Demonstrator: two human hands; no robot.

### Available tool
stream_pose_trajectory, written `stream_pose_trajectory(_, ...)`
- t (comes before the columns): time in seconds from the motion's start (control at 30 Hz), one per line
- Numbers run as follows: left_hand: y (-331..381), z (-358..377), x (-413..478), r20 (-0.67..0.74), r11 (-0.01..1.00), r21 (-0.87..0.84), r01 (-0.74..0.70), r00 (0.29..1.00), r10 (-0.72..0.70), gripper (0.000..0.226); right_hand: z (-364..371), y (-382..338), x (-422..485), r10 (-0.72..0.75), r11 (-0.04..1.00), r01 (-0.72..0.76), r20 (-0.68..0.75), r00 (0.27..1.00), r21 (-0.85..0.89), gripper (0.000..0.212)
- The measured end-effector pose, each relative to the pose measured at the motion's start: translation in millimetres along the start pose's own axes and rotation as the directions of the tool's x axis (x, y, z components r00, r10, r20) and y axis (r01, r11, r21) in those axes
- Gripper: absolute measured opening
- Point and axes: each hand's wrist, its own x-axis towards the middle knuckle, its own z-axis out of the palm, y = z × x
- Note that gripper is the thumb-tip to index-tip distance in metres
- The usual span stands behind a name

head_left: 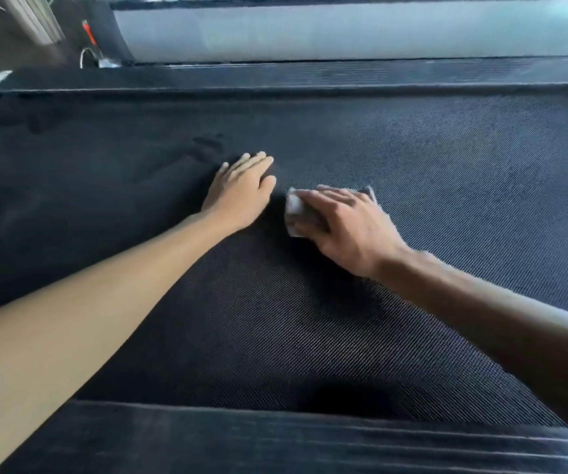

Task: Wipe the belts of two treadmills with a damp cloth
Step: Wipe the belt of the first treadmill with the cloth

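Mid-wipe: right hand [347,230] grips the cloth [294,205] on the belt [446,159]; left hand [241,191] flat, empty. Next, probably sweep towards the far edge.

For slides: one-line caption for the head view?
Right hand holds a grey cloth on the treadmill belt; left hand rests flat beside it.
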Motion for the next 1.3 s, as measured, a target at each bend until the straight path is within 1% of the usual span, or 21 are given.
stream_pose_trajectory(0.03,-0.4,-0.6,1.3,-0.001,1.0,0.009,-0.006,1.0,0.006,0.047,5.5,-8.0,1.2,0.023,1.0,-0.023,-0.015,1.0,0.008,0.053)
stream_pose_trajectory(0.07,-0.9,-1.0,2.8,-0.004,1.0,0.019,-0.016,1.0,0.016,0.047,7.8,-20.6,-6.7,-0.018,0.999,0.019,-0.014,1.0,0.032,0.051)
stream_pose_trajectory(0.2,-2.9,-2.9,2.3,-0.011,0.997,0.067,-0.038,0.999,0.039,0.046,-7.9,-66.2,-83.7,-0.38,0.912,0.353,0.107,0.919,0.209,0.046)
stream_pose_trajectory(0.27,-5.2,-5.4,0.5,0.02,0.992,0.112,-0.059,0.998,0.057,0.048,-17.5,-50.3,-85.5,-0.422,0.896,0.389,0.141,0.896,0.214,0.046)
stream_pose_trajectory(0.33,-8.3,-8.6,-0.2,0.063,0.988,0.132,-0.082,0.995,0.074,0.049,-15.0,-24.2,-57.7,-0.316,0.945,0.305,0.097,0.944,0.115,0.044)
stream_pose_trajectory(0.4,-10.7,-8.4,-1.5,0.079,0.99,0.117,-0.081,0.994,0.072,0.05,-10.4,6.8,-21.0,-0.075,0.997,0.075,0.033,0.997,0.006,0.049)
stream_pose_trajectory(0.47,-11.9,-5.5,-0.9,0.067,0.989,0.121,-0.085,0.995,0.078,0.05,0.1,17.6,-2.9,0.102,0.994,-0.102,-0.002,0.995,-0.034,0.052)
stream_pose_trajectory(0.5,-12.5,-3.9,0.4,0.062,0.989,0.121,-0.089,0.995,0.082,0.049,6.3,10.7,-6.6,0.104,0.994,-0.104,-0.007,0.995,-0.033,0.053)
stream_pose_trajectory(0.57,-14.3,-1.7,1.5,0.046,0.988,0.12,-0.093,0.995,0.088,0.049,6.1,-28.1,-34.2,-0.057,0.998,0.056,0.026,0.998,0.037,0.055)
stream_pose_trajectory(0.63,-15.3,-1.6,2.0,0.04,0.99,0.106,-0.09,0.995,0.086,0.049,3.2,-62.1,-70.2,-0.264,0.957,0.251,0.078,0.961,0.145,0.054)
stream_pose_trajectory(0.7,-15.4,-1.7,1.6,0.041,0.99,0.106,-0.091,0.995,0.088,0.049,-2.6,-58.1,-75.2,-0.375,0.921,0.356,0.104,0.921,0.161,0.053)
stream_pose_trajectory(0.73,-14.9,-1.3,1.3,0.042,0.989,0.112,-0.095,0.995,0.091,0.049,-3.8,-45.0,-66.2,-0.378,0.924,0.367,0.11,0.919,0.111,0.052)
stream_pose_trajectory(0.8,-14.5,-1.7,2.2,0.048,0.99,0.108,-0.093,0.995,0.088,0.049,-4.9,-9.9,-35.5,-0.272,0.962,0.273,0.069,0.96,0.004,0.05)
stream_pose_trajectory(0.87,-13.7,-2.5,0.7,0.059,0.992,0.096,-0.082,0.995,0.077,0.05,-8.1,29.9,-8.4,-0.036,0.998,0.038,0.057,0.998,-0.041,0.052)
stream_pose_trajectory(0.9,-13.5,-2.4,0.0,0.058,0.992,0.098,-0.081,0.995,0.076,0.05,-6.4,45.1,2.3,0.077,0.996,-0.075,0.035,0.996,-0.055,0.052)
stream_pose_trajectory(0.97,-13.3,-2.8,-0.5,0.056,0.991,0.1,-0.084,0.995,0.079,0.049,1.5,45.5,9.6,0.156,0.985,-0.158,-0.026,0.987,-0.062,0.052)
stream_pose_trajectory(1.0,-13.1,-2.5,0.0,0.055,0.991,0.1,-0.086,0.995,0.081,0.049,4.4,33.5,4.6,0.126,0.99,-0.129,-0.043,0.991,-0.055,0.053)
stream_pose_trajectory(1.07,-12.0,-1.4,0.5,0.04,0.991,0.102,-0.088,0.996,0.084,0.048,3.2,-3.6,-20.4,-0.077,0.997,0.077,-0.006,0.997,0.027,0.054)
stream_pose_trajectory(1.17,-11.9,-1.5,1.4,0.041,0.991,0.103,-0.084,0.996,0.081,0.049,-8.0,-36.6,-73.3,-0.401,0.908,0.381,0.1,0.91,0.177,0.049)
stream_pose_trajectory(1.23,-11.9,-1.2,0.0,0.05,0.992,0.099,-0.08,0.996,0.075,0.049,-21.8,-23.1,-82.6,-0.497,0.859,0.46,0.153,0.854,0.225,0.051)
stream_pose_trajectory(1.3,-11.5,-1.4,-0.3,0.05,0.992,0.101,-0.082,0.996,0.077,0.049,-26.2,7.9,-65.0,-0.466,0.879,0.427,0.183,0.866,0.213,0.052)
